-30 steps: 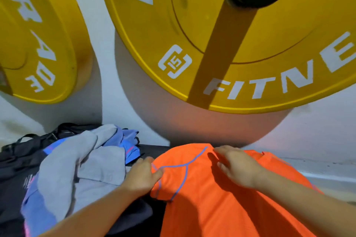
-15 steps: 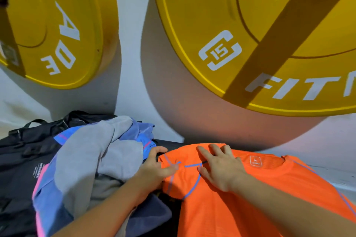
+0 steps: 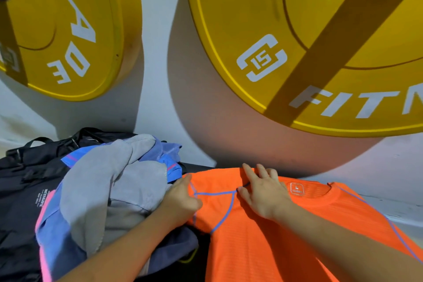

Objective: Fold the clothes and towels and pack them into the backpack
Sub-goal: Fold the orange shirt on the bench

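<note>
1. The left hand point(image 3: 182, 201) pinches the sleeve edge of the shirt point(image 3: 263, 252). Its thumb lies on top of the orange fabric, and its fingers point(image 3: 185, 181) run along the sleeve's left border.
2. The right hand point(image 3: 263, 192) lies flat on the shirt with its fingers spread and straight, pressing down at the shoulder seam. It grips nothing.
3. The shirt is spread on the right half of the counter point(image 3: 198, 166). Its collar is toward the far edge, and a strip of dark top shows just beyond it.
4. On the left half sits a heap: a grey cloth point(image 3: 100, 190) draped over a blue garment point(image 3: 168, 152). The left forearm rests against it.
5. The backpack point(image 3: 20, 181) is black and lies at the far left corner, partly under the heap. A strap loop stands up at its back and small white print shows on its side.
6. A white wall point(image 3: 158, 52) rises behind the counter. Two yellow plates hang on it — the left plate point(image 3: 68, 30) and the larger right plate point(image 3: 286, 18), marked "15" in white.
7. The shirt is a fine ribbed knit in bright orange, with thin blue piping along the seams and a small square label point(image 3: 296, 189) inside the collar.
8. The grey cloth looks soft and fleecy, with a stitched hem — the blue garment carries pink trim.
</note>
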Action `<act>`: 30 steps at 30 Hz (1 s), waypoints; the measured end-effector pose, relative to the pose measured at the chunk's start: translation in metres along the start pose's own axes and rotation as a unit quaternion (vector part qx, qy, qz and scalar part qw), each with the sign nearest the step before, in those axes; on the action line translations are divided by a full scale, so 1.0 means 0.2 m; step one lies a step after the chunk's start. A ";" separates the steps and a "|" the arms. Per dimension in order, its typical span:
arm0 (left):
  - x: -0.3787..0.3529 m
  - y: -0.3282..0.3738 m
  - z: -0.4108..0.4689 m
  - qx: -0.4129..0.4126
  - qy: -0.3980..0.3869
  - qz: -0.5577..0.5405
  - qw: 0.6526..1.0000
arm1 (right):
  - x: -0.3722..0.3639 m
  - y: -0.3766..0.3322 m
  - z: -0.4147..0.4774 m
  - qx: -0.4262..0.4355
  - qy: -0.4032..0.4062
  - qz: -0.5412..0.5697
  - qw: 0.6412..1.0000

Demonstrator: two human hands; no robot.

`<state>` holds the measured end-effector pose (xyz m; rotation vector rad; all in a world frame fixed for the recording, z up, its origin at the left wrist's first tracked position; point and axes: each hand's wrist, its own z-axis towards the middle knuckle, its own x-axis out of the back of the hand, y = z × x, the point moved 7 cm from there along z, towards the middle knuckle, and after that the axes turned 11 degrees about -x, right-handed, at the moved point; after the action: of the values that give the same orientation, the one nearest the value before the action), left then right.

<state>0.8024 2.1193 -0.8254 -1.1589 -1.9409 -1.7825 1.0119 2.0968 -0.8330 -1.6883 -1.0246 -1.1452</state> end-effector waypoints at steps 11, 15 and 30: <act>-0.01 -0.03 0.06 -0.012 -0.006 0.251 0.968 | 0.03 0.03 -0.03 0.063 0.015 -0.021 0.998; -0.01 0.01 0.03 -0.025 -0.040 0.296 0.954 | 0.11 0.11 -0.13 0.029 -0.024 -0.038 0.999; -0.29 0.43 -0.70 -0.098 -0.032 0.297 0.949 | 0.15 1.11 -1.17 -0.379 0.076 0.324 0.864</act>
<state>0.8559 1.9622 -0.7722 -1.6645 -1.2532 -1.6277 1.1614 1.8128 -0.7910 -2.2363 0.1874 -1.2440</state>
